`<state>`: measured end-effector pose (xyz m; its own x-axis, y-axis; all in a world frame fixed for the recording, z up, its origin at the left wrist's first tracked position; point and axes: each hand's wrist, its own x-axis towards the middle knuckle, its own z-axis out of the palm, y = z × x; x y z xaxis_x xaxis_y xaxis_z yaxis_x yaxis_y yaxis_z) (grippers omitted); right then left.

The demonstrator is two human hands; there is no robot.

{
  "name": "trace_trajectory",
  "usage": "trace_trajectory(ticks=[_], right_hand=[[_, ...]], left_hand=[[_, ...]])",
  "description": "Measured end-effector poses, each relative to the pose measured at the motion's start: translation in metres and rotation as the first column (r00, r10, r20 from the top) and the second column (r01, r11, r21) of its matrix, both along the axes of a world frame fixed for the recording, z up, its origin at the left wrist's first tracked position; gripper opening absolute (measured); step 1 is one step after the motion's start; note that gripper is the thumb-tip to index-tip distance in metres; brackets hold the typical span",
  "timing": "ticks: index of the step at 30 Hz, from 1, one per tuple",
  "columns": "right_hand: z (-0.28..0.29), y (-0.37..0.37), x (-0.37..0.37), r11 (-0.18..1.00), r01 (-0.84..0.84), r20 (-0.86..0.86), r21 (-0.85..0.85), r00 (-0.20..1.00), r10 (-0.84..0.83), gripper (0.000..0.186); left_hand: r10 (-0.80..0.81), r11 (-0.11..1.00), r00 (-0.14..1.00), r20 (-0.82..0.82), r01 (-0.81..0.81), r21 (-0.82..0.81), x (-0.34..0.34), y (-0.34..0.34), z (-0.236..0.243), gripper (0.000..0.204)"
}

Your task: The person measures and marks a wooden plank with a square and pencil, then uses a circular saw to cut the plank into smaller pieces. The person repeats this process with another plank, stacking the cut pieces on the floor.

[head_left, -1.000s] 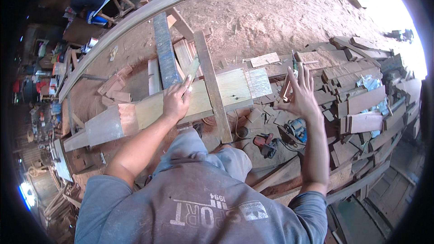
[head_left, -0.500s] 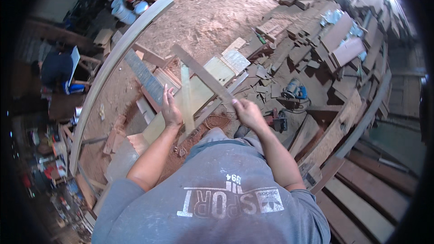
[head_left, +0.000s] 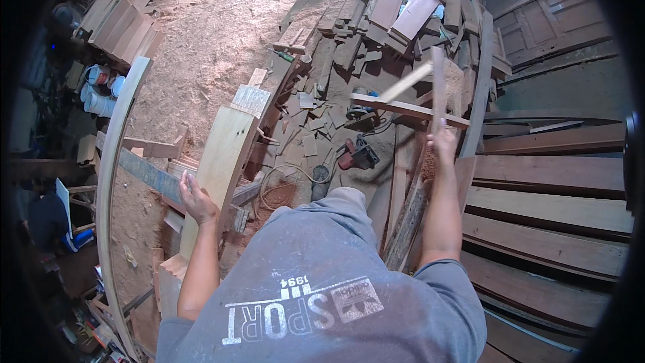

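Note:
My right hand is closed on one end of a wooden set square, made of two crossed strips with a paler diagonal brace. It is held out to the right, over the boards and scraps there. My left hand is open, palm turned up and inward, fingers apart, with nothing in it. It is beside a long pale wooden plank; whether it touches the plank I cannot tell. A shorter light board lies across the plank's far end.
A red-and-black power tool and a blue one lie among scraps and a cord. Long curved timbers stand left. Stacked boards fill the right. White buckets stand far left; a person is at the left edge.
My right hand has swung right, carrying the set square away from above the pale plank. The view has turned right too. My left hand stays open near the plank.

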<state>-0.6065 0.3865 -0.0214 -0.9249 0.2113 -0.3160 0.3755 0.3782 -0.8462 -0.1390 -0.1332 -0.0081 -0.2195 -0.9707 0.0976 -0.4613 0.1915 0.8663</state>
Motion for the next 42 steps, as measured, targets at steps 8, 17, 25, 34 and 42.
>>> trace_trajectory(ticks=[8,17,25,34,42], right_hand=[[-0.046,0.118,-0.048,0.988,0.157,0.215,0.009,0.964,-0.155,0.075],[-0.057,0.126,-0.043,0.679,-0.195,0.227,0.708,0.973,0.044,0.08],[0.099,0.17,0.064,0.954,-0.241,0.236,0.178,0.952,0.196,0.03],[0.061,0.151,0.246,0.493,-0.497,0.435,0.714,0.867,0.244,0.039],[0.071,0.068,0.233,0.768,-0.053,-0.16,0.638,0.967,0.199,0.031]], left_hand=[[-0.045,0.997,0.995,0.094,0.051,-0.063,0.003,0.0,0.001,0.05],[-0.085,0.986,0.947,0.309,0.124,-0.108,0.0,0.001,0.007,0.056],[-0.085,0.983,0.908,0.411,0.143,-0.113,0.003,-0.008,-0.001,0.065],[-0.098,0.979,0.927,0.362,0.154,-0.13,0.015,-0.031,-0.031,0.072],[-0.166,0.985,0.747,0.644,0.095,0.143,0.003,-0.016,0.061,0.093]])
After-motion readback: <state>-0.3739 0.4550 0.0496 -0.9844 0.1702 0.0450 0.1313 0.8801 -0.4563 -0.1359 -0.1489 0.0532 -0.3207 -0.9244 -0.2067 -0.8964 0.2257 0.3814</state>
